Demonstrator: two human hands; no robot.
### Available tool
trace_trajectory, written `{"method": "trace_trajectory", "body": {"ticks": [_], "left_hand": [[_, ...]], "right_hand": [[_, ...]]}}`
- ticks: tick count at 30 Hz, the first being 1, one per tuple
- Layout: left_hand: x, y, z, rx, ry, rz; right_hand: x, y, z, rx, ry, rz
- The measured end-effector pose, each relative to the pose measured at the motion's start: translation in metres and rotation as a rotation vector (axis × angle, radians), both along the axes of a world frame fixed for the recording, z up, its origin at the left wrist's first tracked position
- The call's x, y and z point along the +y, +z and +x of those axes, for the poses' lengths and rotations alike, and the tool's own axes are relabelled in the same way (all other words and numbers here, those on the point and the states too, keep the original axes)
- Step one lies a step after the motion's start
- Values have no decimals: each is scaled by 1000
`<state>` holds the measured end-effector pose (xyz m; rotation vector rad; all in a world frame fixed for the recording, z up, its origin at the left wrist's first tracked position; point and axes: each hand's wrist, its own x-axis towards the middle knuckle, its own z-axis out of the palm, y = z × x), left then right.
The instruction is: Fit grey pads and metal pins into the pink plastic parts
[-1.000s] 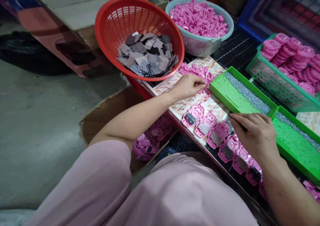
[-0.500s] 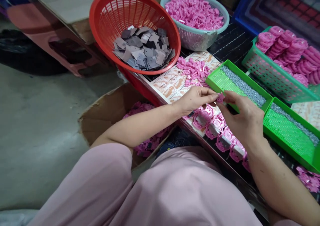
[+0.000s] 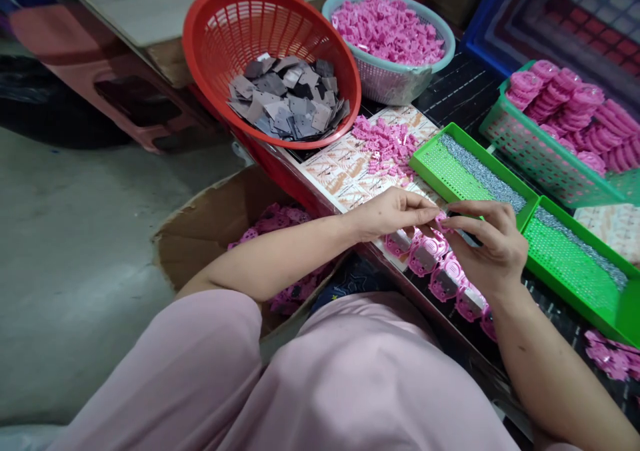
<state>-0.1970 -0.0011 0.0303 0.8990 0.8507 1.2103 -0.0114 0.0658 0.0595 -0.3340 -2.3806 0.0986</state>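
Observation:
Between both sets of fingertips is a small pink plastic part, partly covered by the fingers. My left hand pinches it from the left, and my right hand grips it from the right with thumb and forefinger. Just below the hands runs a row of pink plastic housings, several of them with grey metal plates on them. A loose heap of small pink parts lies on the patterned sheet beyond my left hand. Behind my right hand stands a green tray with tiny silvery pieces along one side.
A red basket holds grey metal plates. Behind it, a pale blue basket is heaped with pink parts. A green basket carries stacked pink pieces. A second green tray sits at right. A cardboard box stands below the table edge.
Both hands have come slightly down and nearer the row of housings, with the small pink part still between them. The right fingers have shifted their grip on it.

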Motion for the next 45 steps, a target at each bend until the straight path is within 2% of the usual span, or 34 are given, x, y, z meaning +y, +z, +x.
{"method": "trace_trajectory", "body": {"ticks": [3, 7, 9, 12, 16, 18, 21, 28, 34, 39, 42, 45], "left_hand": [[1, -3, 2, 18, 110, 50], [4, -8, 4, 45, 153, 65], [3, -10, 3, 129, 170, 78], [-5, -12, -4, 465, 233, 225], [-28, -15, -14, 1163, 361, 608], [-39, -18, -16, 1391, 324, 740], [-51, -25, -15, 1560, 246, 828], [-54, -43, -16, 1636, 189, 870], [-54, -42, -16, 1620, 200, 886], [-54, -42, -17, 1594, 216, 898], [-53, -43, -17, 1585, 214, 891], [-51, -42, -18, 1584, 200, 875]], "right_hand": [[-2, 0, 3, -60, -43, 72], [-6, -2, 2, -49, -45, 115], [-6, -4, 1, -66, -50, 140], [-2, -11, 2, -98, -102, 107], [5, -23, 2, -211, -234, 23], [7, -27, 0, -310, -272, 30], [6, -30, -7, -408, -306, 42], [4, -26, -24, -613, -252, 171], [-6, -23, -30, -707, -233, 369], [-4, -22, -28, -639, -143, 368], [-5, -20, -30, -704, -171, 401], [-8, -17, -31, -696, -197, 366]]}}
